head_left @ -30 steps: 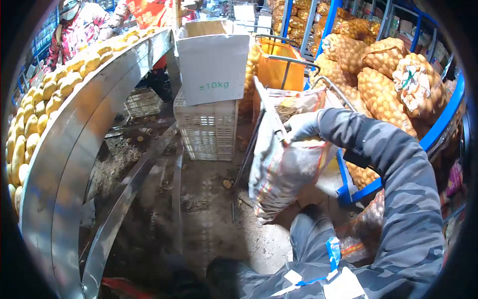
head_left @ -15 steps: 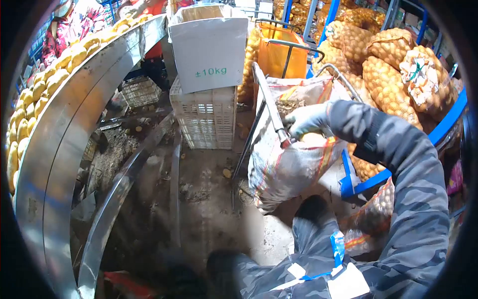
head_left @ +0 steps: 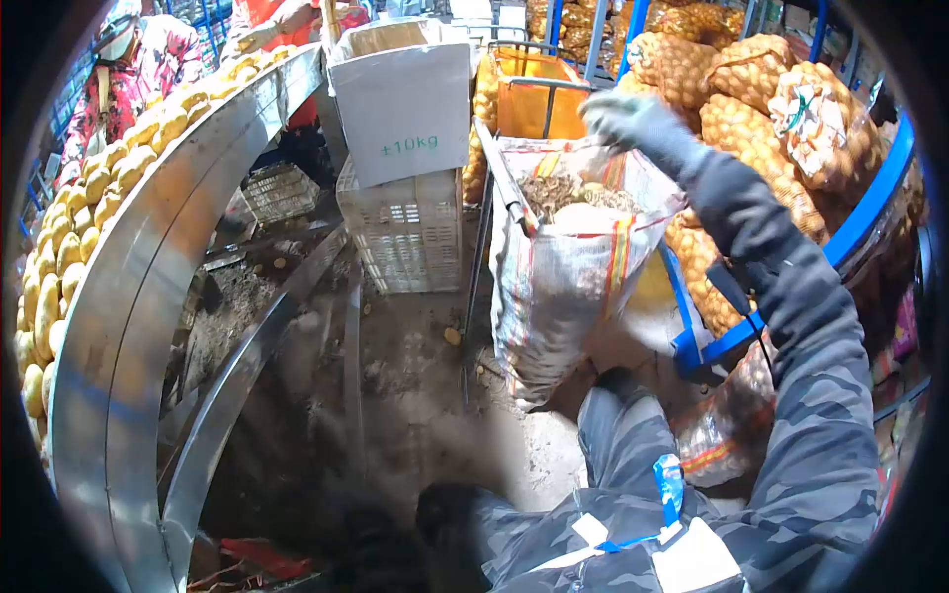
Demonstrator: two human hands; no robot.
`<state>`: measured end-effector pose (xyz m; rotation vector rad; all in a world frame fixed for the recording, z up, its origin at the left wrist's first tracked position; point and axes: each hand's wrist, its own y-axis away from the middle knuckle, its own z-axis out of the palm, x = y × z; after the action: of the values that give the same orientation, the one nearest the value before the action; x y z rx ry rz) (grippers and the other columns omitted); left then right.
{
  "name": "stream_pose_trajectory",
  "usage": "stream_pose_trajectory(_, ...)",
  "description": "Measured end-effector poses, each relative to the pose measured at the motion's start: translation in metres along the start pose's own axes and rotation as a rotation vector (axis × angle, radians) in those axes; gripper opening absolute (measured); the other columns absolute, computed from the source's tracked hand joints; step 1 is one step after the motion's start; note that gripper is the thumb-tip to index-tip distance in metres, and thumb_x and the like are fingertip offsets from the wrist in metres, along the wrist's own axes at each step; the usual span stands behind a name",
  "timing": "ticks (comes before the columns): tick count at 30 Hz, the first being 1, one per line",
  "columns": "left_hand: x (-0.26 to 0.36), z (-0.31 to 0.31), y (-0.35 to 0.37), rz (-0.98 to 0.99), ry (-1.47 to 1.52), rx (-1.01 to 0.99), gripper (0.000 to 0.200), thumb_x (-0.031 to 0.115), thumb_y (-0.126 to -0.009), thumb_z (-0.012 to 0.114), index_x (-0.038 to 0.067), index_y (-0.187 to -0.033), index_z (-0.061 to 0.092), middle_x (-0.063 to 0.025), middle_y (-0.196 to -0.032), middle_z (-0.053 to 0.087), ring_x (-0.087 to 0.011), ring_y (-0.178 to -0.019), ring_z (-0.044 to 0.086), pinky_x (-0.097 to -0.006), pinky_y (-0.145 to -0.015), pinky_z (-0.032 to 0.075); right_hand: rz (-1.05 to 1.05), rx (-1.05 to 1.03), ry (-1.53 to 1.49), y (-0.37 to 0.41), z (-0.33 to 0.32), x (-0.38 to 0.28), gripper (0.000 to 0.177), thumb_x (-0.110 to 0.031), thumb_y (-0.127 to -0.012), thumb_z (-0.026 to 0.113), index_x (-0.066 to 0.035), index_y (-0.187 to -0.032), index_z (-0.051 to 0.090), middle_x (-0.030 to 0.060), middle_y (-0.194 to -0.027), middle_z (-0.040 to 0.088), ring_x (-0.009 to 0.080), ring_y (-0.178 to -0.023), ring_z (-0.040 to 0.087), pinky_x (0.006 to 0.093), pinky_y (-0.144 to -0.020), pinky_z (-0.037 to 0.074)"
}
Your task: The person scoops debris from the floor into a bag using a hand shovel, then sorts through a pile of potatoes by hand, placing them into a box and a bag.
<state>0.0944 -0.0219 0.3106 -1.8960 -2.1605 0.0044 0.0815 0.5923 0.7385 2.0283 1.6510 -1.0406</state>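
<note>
My right hand (head_left: 625, 121), in a pale grey glove, hangs above the back right edge of a white woven sack (head_left: 563, 267). Its fingers are loosely spread and hold nothing that I can see. The sack stands upright, its mouth open around a metal frame (head_left: 504, 178). Inside lie brown debris (head_left: 549, 195) and a large pale potato (head_left: 583, 214) near the front rim. Outside the view is my left hand.
Potatoes (head_left: 74, 227) lie along a curved metal conveyor wall (head_left: 129, 316). A white box (head_left: 400, 114) rests on a plastic crate (head_left: 410, 237). Behind the sack is an orange container (head_left: 539, 104). Full net sacks (head_left: 751, 138) pile up at right, by a blue rail (head_left: 880, 212). Two people stand beyond the conveyor.
My right hand has risen out of the sack's mouth, up and slightly back, away from the potato. The sack's contents now show. The view has shifted slightly.
</note>
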Motion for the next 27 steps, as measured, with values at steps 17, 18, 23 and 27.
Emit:
stream_pose_trajectory(17,0.031,0.011,0.003,0.034,0.035,-0.034,0.054,0.055,-0.090,0.071,0.007,-0.117,0.071,-0.0200,-0.101,0.070,-0.0415,-0.095,0.067,-0.0537,-0.084,0.052,0.557,-0.860,-0.229,0.165,0.441,0.142,0.041,-0.039,-0.095,0.068,-0.004,-0.115,0.073,0.0107,-0.092,0.073,0.0188,-0.081,0.070,0.0343,-0.067,0.056)
stream_pose_trajectory(18,0.029,0.013,0.001,0.061,-0.013,-0.024,0.055,0.056,-0.088,0.073,0.006,-0.114,0.071,-0.0198,-0.099,0.070,-0.0413,-0.094,0.067,-0.0535,-0.084,0.052,0.522,-0.852,-0.159,0.162,0.475,0.171,0.043,-0.040,-0.094,0.067,-0.003,-0.115,0.073,0.0146,-0.096,0.074,0.0245,-0.086,0.072,0.0383,-0.073,0.057)
stream_pose_trajectory(23,0.045,-0.001,-0.008,-0.068,-0.133,-0.237,0.054,0.056,-0.086,0.076,0.005,-0.105,0.070,-0.0180,-0.098,0.070,-0.0385,-0.092,0.068,-0.0500,-0.084,0.053,0.168,-0.676,0.241,0.112,0.589,0.249,0.056,-0.043,-0.091,0.069,-0.007,-0.133,0.065,0.0259,-0.127,0.069,0.0421,-0.116,0.067,0.0484,-0.100,0.052)
stream_pose_trajectory(27,0.034,0.020,-0.011,0.045,-0.186,-0.099,0.051,0.055,-0.087,0.076,0.006,-0.098,0.069,-0.0173,-0.093,0.070,-0.0380,-0.087,0.068,-0.0483,-0.082,0.054,0.100,-0.709,0.331,0.041,0.627,0.277,0.071,-0.047,-0.087,0.076,-0.001,-0.139,0.058,0.0269,-0.138,0.061,0.0429,-0.126,0.061,0.0464,-0.106,0.050)
